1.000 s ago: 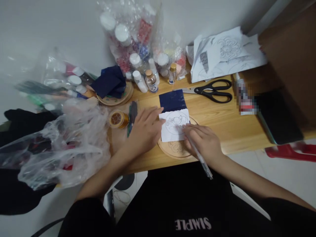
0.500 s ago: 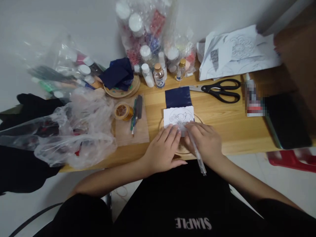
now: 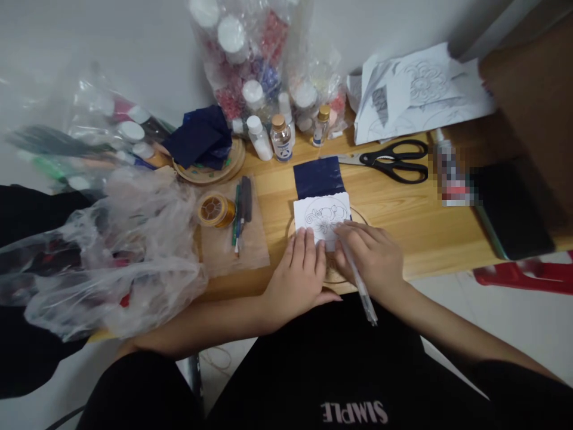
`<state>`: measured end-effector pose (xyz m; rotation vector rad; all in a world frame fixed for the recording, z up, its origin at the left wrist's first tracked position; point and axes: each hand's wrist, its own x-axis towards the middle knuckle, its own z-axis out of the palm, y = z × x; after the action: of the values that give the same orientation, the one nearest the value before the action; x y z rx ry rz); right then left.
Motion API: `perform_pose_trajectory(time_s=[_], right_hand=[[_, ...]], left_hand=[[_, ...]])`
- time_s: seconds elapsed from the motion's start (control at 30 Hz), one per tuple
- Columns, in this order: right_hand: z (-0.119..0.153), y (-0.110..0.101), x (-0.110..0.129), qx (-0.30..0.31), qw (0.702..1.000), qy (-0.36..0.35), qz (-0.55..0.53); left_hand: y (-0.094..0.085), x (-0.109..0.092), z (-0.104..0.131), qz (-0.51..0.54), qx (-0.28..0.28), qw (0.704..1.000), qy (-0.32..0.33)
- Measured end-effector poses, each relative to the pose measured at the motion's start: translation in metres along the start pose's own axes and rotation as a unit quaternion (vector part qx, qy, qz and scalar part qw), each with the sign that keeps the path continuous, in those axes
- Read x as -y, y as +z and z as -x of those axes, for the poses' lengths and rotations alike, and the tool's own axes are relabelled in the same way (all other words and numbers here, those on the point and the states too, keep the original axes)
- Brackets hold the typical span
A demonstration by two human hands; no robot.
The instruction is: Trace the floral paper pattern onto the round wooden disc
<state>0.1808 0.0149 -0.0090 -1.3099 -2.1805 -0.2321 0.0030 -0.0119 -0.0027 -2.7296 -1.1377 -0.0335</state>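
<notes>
My right hand is closed around a clear-barrelled pen, its tip end at the right part of a small white paper. Line-drawn curls and a flower cover that paper. My left hand lies with fingers stretched out, their tips pressing the paper's lower left. Beneath the paper, dark blue carbon-like paper sticks out at the far side. Both sheets lie over a round wooden disc, mostly hidden by the paper and my hands.
Black-handled scissors lie beyond the paper, with small bottles behind. A spool of golden wire and brushes sit left. Plastic bags crowd the left end. A blurred-out tube and a dark phone-like slab lie right.
My left fingers have slid back toward the paper's lower edge and spread slightly, uncovering more of the flower drawing. The pen stays in my right hand. The camera view has shifted a little.
</notes>
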Motion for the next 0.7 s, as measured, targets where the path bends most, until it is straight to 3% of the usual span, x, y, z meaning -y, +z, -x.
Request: perform_pose_trajectory(time_s=[0.53, 0.7], right_hand=[[-0.005, -0.001, -0.001, 0.000, 0.998, 0.038, -0.046], [-0.008, -0.003, -0.002, 0.005, 0.994, 0.082, -0.070]], left_hand=[[0.004, 0.006, -0.002, 0.008, -0.114, 0.993, 0.008], [0.006, 0.006, -0.002, 0.003, -0.129, 0.992, 0.007]])
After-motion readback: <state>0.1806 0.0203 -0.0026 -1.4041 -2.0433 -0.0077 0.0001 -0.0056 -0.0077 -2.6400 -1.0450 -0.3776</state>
